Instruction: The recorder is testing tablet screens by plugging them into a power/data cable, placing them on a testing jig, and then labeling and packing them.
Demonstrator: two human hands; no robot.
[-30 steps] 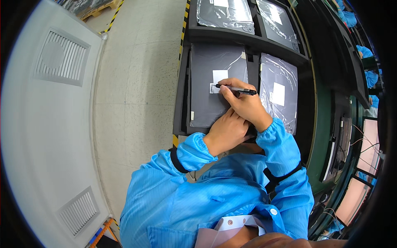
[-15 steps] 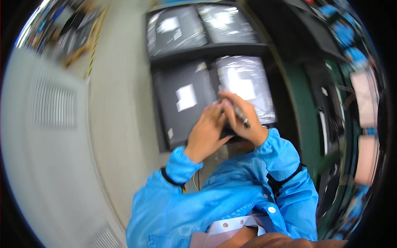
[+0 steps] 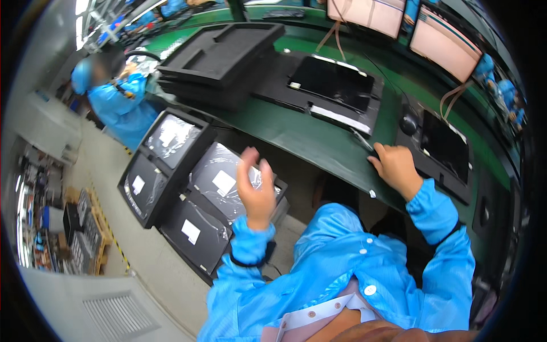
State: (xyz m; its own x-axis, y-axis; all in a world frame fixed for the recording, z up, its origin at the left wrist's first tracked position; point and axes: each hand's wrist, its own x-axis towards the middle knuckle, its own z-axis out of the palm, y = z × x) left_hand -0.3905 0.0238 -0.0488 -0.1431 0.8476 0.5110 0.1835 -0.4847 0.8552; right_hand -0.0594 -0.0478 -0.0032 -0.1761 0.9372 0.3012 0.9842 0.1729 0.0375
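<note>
At the bench's near edge, my right hand (image 3: 397, 170) has its fingers closed on the end of a slim pen (image 3: 361, 139), which points away to the left over the green mat. My left hand (image 3: 256, 191) is raised in front of the foam trays, its fingers apart and slightly blurred, holding nothing. Behind and below it lie dark flat panels with white labels; one panel (image 3: 208, 171) is wrapped in clear film, and another panel (image 3: 196, 231) sits nearer me. Beyond the pen, a black screen panel (image 3: 331, 82) rests in a black foam tray (image 3: 273, 85).
Stacked black foam trays (image 3: 222, 54) stand at the bench's left. A second screen panel (image 3: 444, 145) lies to the right, beside a black mouse (image 3: 408, 124). Two monitors rise at the back, including a right monitor (image 3: 447, 43). A co-worker in blue (image 3: 122, 105) is at far left.
My view has swung right, from the wrapped panels to the bench. My hands have parted: the right one has gone to the bench with the pen, while the left one stays near the trays.
</note>
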